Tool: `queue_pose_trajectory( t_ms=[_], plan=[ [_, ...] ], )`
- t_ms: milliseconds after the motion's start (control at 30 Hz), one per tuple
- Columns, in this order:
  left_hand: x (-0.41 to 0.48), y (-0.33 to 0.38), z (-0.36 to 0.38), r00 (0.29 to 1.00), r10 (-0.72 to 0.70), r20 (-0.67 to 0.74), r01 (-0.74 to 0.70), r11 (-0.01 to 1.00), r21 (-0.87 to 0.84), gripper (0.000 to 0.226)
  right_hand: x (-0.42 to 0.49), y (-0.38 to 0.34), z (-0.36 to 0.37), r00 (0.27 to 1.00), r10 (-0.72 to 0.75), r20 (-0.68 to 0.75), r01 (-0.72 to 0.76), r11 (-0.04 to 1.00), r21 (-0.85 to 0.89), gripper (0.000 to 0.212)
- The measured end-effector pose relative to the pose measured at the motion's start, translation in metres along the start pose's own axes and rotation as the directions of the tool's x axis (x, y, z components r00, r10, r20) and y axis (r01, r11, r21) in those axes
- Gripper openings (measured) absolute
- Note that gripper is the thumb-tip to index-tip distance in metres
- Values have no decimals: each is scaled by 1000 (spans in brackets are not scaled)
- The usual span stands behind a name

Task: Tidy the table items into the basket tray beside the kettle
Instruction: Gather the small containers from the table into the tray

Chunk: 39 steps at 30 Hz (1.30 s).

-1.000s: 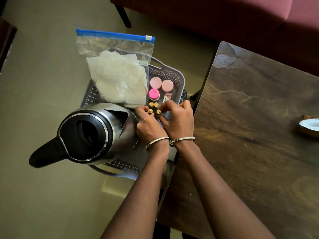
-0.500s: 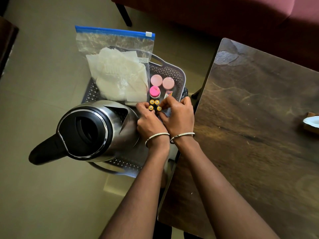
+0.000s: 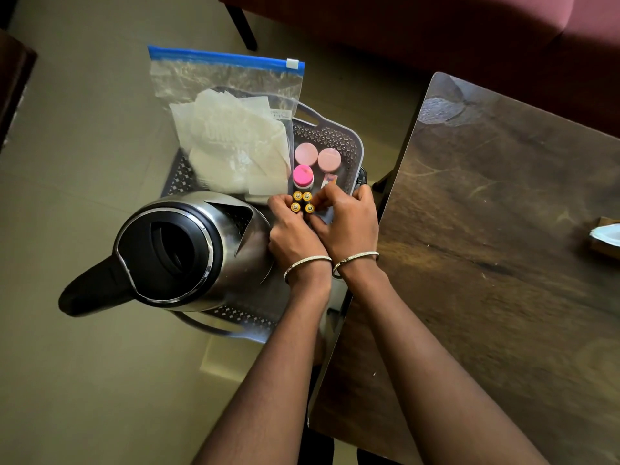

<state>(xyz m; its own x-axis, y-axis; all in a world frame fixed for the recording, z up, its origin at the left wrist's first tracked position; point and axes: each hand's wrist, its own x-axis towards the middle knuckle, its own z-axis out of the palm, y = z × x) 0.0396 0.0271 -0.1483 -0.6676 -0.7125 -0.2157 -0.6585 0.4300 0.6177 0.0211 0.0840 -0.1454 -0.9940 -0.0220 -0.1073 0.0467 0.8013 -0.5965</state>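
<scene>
4 yellow-topped batteries stand upright in the basket tray, pinched together by the curled fingers of both hands, left hand and right hand, just near of 3 pink-capped jars, kettle left, table right

Thin silver bangles on both wrists

A dark wooden table is seen at the right, and a small brown box holding something white (cut off by the frame edge) is borne on it. Just beside the table's left edge, a grey perforated basket tray is set above the pale floor. In the tray are stood a steel kettle, a zip bag of pale sheets, three pink-lidded jars and four upright batteries.
</scene>
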Motion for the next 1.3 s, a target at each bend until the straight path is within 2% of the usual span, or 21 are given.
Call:
queue_pose_trajectory(
  t_ms=[333, 633, 833, 967, 1100, 1167, 1300],
  plan=[
    [-1, -2, 1, 1000, -13, -12, 12, 1000, -17, 23, 1, -1, 1, 1000, 5, -11, -5, 1000, -21, 23],
    [-1, 1, -2, 1000, 9, -14, -9, 1000, 19, 27, 1, 1, 1, 999, 33, 36, -32, 999, -11, 27],
    [-2, 0, -3, 1000, 1, -14, -1, 1000, 4, 29, 3, 3, 0, 993, 52, 102, -46, 997, -65, 35],
    [-4, 0, -4, 1000, 13, -7, -13, 1000, -8, 30, 3, 5, -3, 992, 41, 118, -31, 996, -83, 31],
    [-9, -4, -8, 1000, -27, 11, 26, 997, 75, 31, -1, 5, -11, 990, -2, 143, 18, 993, -113, 31],
    [-17, -8, -13, 999, -51, 19, 49, 995, 90, 32, -7, 8, -20, 993, -26, 116, 35, 996, -76, 25],
    [-42, -10, -31, 999, 3, 40, -2, 1000, -28, 30, -24, 15, -42, 1000, -13, -13, 14, 996, 90, 11]
  ],
)
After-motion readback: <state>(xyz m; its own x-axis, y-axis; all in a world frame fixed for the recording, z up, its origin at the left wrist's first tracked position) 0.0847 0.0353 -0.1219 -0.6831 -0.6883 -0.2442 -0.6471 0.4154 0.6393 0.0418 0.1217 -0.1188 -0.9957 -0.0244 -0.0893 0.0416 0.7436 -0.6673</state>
